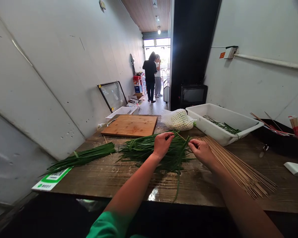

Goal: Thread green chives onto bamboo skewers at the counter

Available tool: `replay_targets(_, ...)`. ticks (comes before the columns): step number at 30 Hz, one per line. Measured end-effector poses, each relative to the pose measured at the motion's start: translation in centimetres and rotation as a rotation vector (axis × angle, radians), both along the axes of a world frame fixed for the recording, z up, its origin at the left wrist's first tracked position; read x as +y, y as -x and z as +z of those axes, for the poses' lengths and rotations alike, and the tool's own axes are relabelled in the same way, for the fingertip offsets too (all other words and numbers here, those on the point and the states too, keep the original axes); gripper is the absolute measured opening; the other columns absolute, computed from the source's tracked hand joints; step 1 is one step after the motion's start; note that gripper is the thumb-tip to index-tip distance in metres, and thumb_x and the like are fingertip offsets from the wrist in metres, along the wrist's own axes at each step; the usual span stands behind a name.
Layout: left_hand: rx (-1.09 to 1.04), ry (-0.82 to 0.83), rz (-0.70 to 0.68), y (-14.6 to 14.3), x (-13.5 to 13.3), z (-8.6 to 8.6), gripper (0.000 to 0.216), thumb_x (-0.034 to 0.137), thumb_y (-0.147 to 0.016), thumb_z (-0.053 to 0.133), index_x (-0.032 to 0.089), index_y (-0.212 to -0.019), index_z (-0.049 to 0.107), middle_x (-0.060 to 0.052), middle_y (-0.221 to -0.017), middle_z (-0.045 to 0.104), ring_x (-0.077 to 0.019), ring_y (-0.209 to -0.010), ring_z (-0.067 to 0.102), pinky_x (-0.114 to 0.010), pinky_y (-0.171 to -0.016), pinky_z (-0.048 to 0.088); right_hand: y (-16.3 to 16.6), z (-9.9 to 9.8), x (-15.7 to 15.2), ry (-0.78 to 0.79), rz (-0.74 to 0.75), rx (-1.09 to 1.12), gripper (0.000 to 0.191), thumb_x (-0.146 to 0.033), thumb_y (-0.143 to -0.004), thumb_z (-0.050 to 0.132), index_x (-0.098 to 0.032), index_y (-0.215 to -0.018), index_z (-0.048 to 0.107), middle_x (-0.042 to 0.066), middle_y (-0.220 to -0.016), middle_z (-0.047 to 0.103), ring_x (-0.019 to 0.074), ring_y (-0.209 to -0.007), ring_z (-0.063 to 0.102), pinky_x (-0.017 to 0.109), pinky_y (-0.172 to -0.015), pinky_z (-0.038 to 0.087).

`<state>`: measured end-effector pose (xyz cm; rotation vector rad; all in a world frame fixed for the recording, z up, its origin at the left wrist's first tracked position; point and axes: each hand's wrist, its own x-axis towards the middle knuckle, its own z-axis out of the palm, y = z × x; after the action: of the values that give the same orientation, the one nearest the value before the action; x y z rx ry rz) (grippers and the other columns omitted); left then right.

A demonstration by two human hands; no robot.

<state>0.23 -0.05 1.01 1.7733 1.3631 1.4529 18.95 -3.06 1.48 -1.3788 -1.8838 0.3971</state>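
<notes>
My left hand [162, 144] is closed in a pinch on the end of a thin bamboo skewer [180, 136], above a loose pile of garlic chives [141, 148]. The skewer slants down from it to my right hand [201, 150], whose thumb and fingers pinch a few chive leaves [180, 157] beside the skewer. These leaves droop toward the table's front edge. Whether the skewer passes through the leaves is too small to tell. Under my right forearm lies a fan of bamboo skewers [234, 165]. A tied bundle of chives [81, 157] lies at the left.
A wooden cutting board [134, 125] lies at the back of the brown table [94, 181]. Behind the pile are a white foam-net bag [177, 119] and a white tub [248, 129] with some chives inside. A black container [283, 142] stands right. Two people [149, 74] stand near the doorway.
</notes>
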Motion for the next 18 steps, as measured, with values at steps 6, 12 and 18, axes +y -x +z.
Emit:
replay_targets(6,0.07,-0.047,0.031,0.22,0.06,-0.11,0.02,0.027,-0.083,0.055,0.017,-0.088,0.072,-0.003,-0.077,0.072,-0.0133,-0.07,0.064,-0.023,-0.069,0.048,0.0,-0.32,0.2,-0.016,0.019,0.002,0.03,-0.037,-0.081,0.045,-0.017,-0.067,0.062,-0.001,-0.055,0.051,0.0109,-0.05,0.041,0.024,-0.049,0.029)
replay_targets(12,0.039,-0.025,0.043,0.28,0.26,-0.23,0.023,0.03,-0.084,0.052,0.017,-0.089,0.071,-0.001,-0.069,0.069,-0.0116,-0.065,0.062,-0.021,-0.065,0.047,0.02,-0.48,0.26,-0.012,0.022,0.0,0.03,-0.037,-0.082,0.045,-0.017,-0.067,0.061,-0.002,-0.053,0.049,0.0107,-0.049,0.04,0.023,-0.048,0.028)
replay_targets(18,0.014,-0.004,0.021,0.11,0.07,0.02,0.022,0.029,-0.083,0.053,0.016,-0.086,0.07,-0.001,-0.068,0.069,-0.0113,-0.063,0.061,-0.021,-0.063,0.046,0.08,-0.56,0.21,-0.001,0.027,-0.001,0.029,-0.036,-0.082,0.045,-0.017,-0.066,0.06,-0.002,-0.053,0.048,0.0105,-0.05,0.04,0.023,-0.049,0.027)
